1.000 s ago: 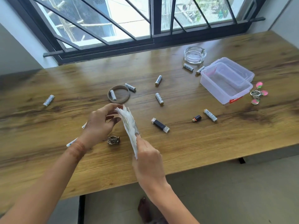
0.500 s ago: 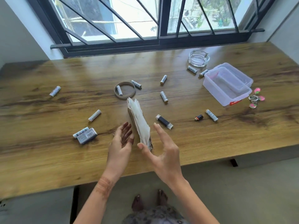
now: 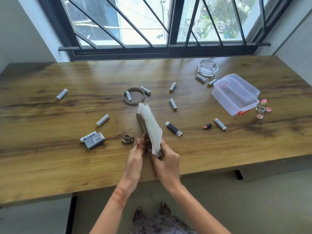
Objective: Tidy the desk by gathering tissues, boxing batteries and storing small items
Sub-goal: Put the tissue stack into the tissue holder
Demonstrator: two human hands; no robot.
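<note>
A stack of white tissues (image 3: 152, 125) stands on edge in a metal holder (image 3: 141, 123) near the desk's front middle. My left hand (image 3: 136, 157) and my right hand (image 3: 166, 160) press against its near end from either side, fingers closed on the holder's base. Several white batteries lie scattered across the wooden desk (image 3: 50, 166), one (image 3: 102, 120) left of the tissues and one (image 3: 173, 104) behind them. A clear plastic box (image 3: 234, 94) with a red latch sits open at the right.
A battery pack (image 3: 93, 139) and a small metal hair clip (image 3: 127, 138) lie left of my hands. A USB stick (image 3: 173, 129), a small adapter (image 3: 208, 126), a tape ring (image 3: 133, 98), a glass ashtray (image 3: 207, 68) and a pink keyring (image 3: 263, 109) are also on the desk.
The tissue stack went from held in the air to standing on the desk. My open hands have closed in on its near end. The camera rose and pulled back.
</note>
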